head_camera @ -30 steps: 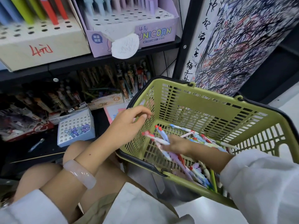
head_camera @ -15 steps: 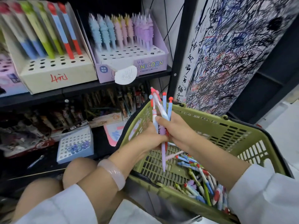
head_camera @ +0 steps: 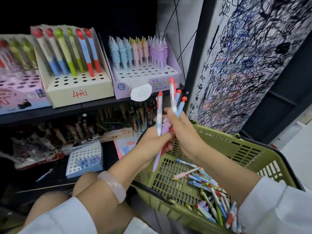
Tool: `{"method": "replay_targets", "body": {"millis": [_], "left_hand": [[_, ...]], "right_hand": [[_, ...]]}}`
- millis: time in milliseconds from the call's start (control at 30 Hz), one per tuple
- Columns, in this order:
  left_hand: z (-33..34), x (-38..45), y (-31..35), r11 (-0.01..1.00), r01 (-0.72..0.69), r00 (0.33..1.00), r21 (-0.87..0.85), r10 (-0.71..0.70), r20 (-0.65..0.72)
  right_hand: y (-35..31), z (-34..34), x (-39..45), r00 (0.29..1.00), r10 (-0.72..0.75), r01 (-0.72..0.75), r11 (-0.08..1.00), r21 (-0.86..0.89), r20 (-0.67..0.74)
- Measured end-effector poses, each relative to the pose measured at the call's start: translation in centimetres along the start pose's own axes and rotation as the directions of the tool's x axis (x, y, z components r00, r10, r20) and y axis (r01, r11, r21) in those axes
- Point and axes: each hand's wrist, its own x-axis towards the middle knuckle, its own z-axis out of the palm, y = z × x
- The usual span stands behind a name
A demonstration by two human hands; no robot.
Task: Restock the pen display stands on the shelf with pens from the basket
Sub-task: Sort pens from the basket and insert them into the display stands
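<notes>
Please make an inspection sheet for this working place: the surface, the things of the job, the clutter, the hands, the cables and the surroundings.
Surface: dark shelf board carrying the stands; a lower shelf below it.
Job's things: bunch of pens held upright above the green basket; more loose pens lie in the basket; cream display stand and purple unicorn stand both have free holes.
Clutter: white holed tray and dark pen packs on the lower shelf.
Hands: left hand and right hand both grip the bunch.
Cables: nothing seen.
Surroundings: scribbled test panel at right.
</notes>
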Motion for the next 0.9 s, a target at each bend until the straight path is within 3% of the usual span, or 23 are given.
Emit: {"method": "replay_targets", "body": {"millis": [67, 200, 300, 367, 433, 467, 633, 700, 900], "left_hand": [[-0.7, -0.2, 0.6, 1.000, -0.006, 0.999, 0.000, 0.006, -0.049], [-2.1, -0.9, 1.3, 0.999, -0.008, 0.982, -0.043, 0.000, -0.189], [-3.7, -1.7, 2.0, 0.997, -0.011, 0.960, -0.081, -0.012, -0.280], [-5.3, -2.4, 2.7, 0.996, -0.032, 0.949, -0.086, 0.003, -0.316], [-7.1, -3.0, 3.7, 0.997, -0.054, 0.937, -0.049, 0.033, -0.349], [-8.0, -3.3, 4.1, 0.998, -0.062, 0.928, -0.022, 0.050, -0.369], [-11.9, -4.6, 5.6, 0.994, -0.105, 0.886, 0.029, 0.107, -0.452], [-13.2, -5.2, 5.8, 0.993, -0.119, 0.882, -0.002, 0.105, -0.460], [-16.5, -6.6, 5.7, 0.993, -0.122, 0.849, 0.004, 0.106, -0.518]], "right_hand": [[-0.2, 0.9, 0.4, 0.998, -0.051, 0.049, 0.996, -0.068, -0.033], [-0.7, 3.7, 1.4, 0.923, -0.355, 0.287, 0.894, -0.345, -0.150], [-0.7, 5.8, 1.9, 0.893, -0.422, 0.303, 0.817, -0.490, -0.153], [-0.7, 7.2, 2.2, 0.930, -0.338, 0.257, 0.880, -0.400, -0.146], [-0.9, 8.9, 2.5, 0.979, -0.197, 0.190, 0.974, -0.125, -0.045], [-1.1, 9.7, 2.7, 0.987, -0.159, 0.159, 0.987, -0.016, 0.028], [-1.9, 13.8, 3.7, 0.974, -0.081, 0.041, 0.982, 0.187, 0.213], [-2.2, 15.4, 3.8, 0.958, -0.081, 0.023, 0.978, 0.208, 0.274], [-3.1, 18.4, 3.9, 0.923, -0.084, 0.094, 0.996, -0.008, 0.375]]}}
